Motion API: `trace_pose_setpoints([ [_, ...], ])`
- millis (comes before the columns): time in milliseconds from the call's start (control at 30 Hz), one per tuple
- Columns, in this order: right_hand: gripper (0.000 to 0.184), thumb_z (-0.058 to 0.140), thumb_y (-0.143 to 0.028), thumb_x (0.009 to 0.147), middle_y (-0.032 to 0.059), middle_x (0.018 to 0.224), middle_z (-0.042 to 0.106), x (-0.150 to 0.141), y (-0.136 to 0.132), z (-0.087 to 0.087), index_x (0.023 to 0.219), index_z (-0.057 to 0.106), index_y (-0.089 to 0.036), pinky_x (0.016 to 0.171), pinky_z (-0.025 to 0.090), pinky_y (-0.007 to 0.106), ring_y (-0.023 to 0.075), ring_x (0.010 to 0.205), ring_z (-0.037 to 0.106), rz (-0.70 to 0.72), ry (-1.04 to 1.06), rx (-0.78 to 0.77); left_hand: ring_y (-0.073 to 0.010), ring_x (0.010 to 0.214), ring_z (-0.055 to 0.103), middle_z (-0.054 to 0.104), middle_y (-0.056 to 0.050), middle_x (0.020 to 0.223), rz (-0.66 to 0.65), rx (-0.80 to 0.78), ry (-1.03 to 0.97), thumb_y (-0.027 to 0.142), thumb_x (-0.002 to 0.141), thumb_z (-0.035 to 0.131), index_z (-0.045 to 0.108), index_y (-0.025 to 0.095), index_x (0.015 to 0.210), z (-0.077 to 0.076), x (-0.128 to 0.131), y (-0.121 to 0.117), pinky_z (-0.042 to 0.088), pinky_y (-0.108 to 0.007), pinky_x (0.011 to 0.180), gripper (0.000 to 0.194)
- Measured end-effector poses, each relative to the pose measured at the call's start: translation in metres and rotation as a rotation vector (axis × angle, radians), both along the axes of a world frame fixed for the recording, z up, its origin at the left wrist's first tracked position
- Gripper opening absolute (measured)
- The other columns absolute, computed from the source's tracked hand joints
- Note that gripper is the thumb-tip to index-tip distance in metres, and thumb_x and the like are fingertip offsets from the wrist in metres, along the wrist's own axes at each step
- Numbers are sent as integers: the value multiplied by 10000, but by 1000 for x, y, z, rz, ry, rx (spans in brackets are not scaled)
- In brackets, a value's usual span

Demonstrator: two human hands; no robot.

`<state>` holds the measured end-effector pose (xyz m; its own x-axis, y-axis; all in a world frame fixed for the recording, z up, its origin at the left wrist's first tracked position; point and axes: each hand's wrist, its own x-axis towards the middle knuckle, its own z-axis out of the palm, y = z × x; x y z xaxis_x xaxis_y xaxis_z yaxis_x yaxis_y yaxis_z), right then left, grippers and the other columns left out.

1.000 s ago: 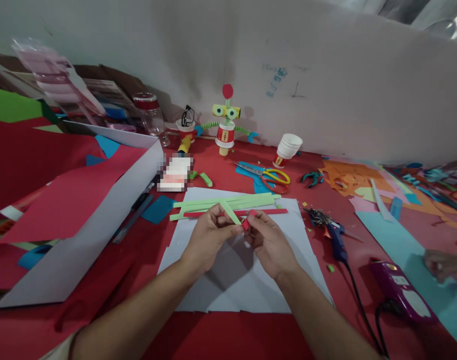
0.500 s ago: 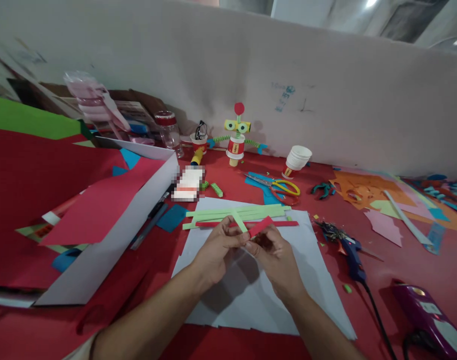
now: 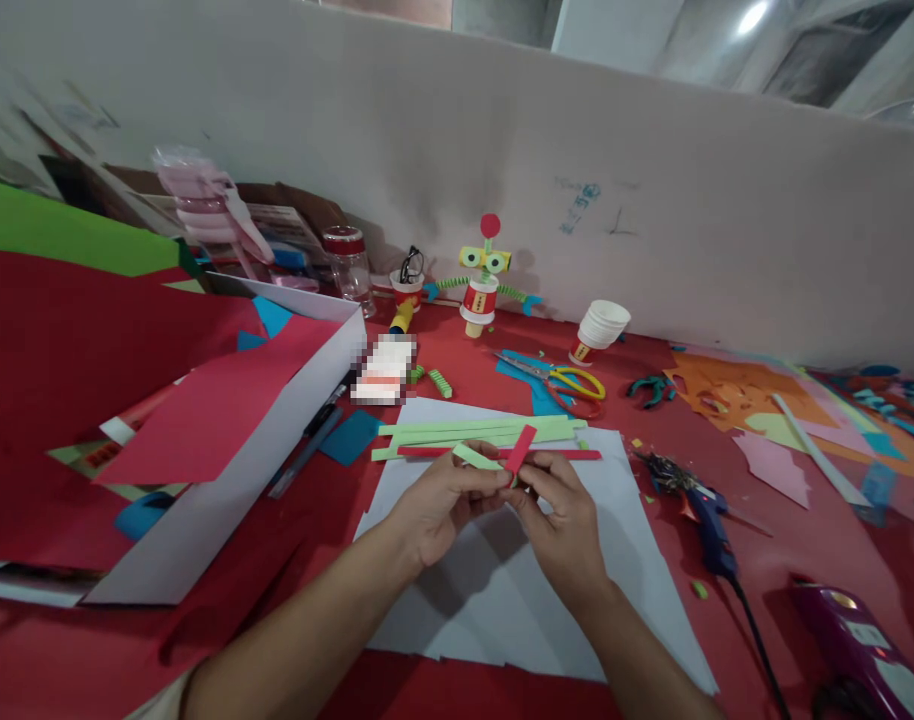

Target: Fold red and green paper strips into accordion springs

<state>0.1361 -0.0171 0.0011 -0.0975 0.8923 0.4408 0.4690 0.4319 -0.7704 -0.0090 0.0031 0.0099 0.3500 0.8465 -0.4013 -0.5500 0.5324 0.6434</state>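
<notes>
Over a stack of white paper (image 3: 487, 620), both hands meet around two crossing paper strips. My left hand (image 3: 446, 500) is closed on a light green paper strip (image 3: 476, 459). A red paper strip (image 3: 521, 448) stands up between the fingers of my right hand (image 3: 558, 505), which pinches it near where the strips join. The fingers hide the joint itself. Just behind the hands lie several flat light green strips (image 3: 419, 435) and one long red strip (image 3: 577, 455).
Behind stand a paper-cup robot figure (image 3: 479, 298) and stacked paper cups (image 3: 603, 325). Scissors (image 3: 551, 377) and pliers (image 3: 652, 391) lie nearer. At right are a glue gun (image 3: 708, 525) and a purple device (image 3: 869, 640). A white box (image 3: 277, 430) with coloured paper fills the left.
The red strip has turned from slanting right to standing more upright. The green strip now points more to the left and lies lower. The view has shifted slightly.
</notes>
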Motion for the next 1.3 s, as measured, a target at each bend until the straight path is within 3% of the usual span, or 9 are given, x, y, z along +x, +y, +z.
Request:
trace_pose_setpoints([
  [333, 121, 669, -193, 750, 25, 852, 585, -5, -1, 0, 857, 694, -245, 631, 469, 278, 160, 738, 562, -104, 145, -54, -100, 637, 619, 650, 24, 655, 3, -51, -8, 89, 615, 761, 630, 180, 773, 1, -1, 2, 483, -236, 693, 224],
  [533, 82, 616, -195, 808, 31, 877, 592, -5, -3, -1, 856, 668, -236, 650, 468, 286, 163, 776, 563, -85, 59, 8, -93, 579, 590, 623, 3, 604, 45, -164, -36, 104, 638, 736, 645, 133, 651, -4, 4, 1, 498, -221, 635, 96],
  [800, 137, 585, -212, 829, 46, 904, 602, -6, -3, -5, 959, 625, -228, 631, 478, 279, 164, 771, 566, -73, 25, 44, -92, 565, 583, 617, -14, 584, 76, -198, -46, 79, 676, 696, 651, 110, 591, -5, 7, 0, 505, -213, 628, 101],
  [900, 125, 572, -198, 838, 45, 891, 611, -5, -3, -6, 948, 628, -225, 623, 480, 277, 165, 775, 571, -72, 12, 69, -86, 539, 569, 611, -8, 578, 68, -184, -50, 74, 675, 689, 651, 112, 606, -5, 7, 0, 494, -204, 587, 87],
  [1100, 183, 518, -142, 865, 61, 968, 598, -4, -4, -6, 1002, 609, -222, 732, 493, 303, 179, 878, 576, -28, -40, 76, -101, 596, 591, 615, 4, 604, 63, -115, -52, 77, 593, 742, 653, 128, 651, -8, 6, -1, 508, -233, 688, 118],
  [1300, 182, 529, -162, 868, 58, 975, 600, -6, -4, -7, 1011, 616, -233, 758, 495, 307, 180, 889, 579, -24, 5, 68, -95, 600, 574, 618, 7, 610, 73, -38, -36, 100, 557, 783, 653, 127, 644, -4, 6, 0, 479, -209, 631, 159],
])
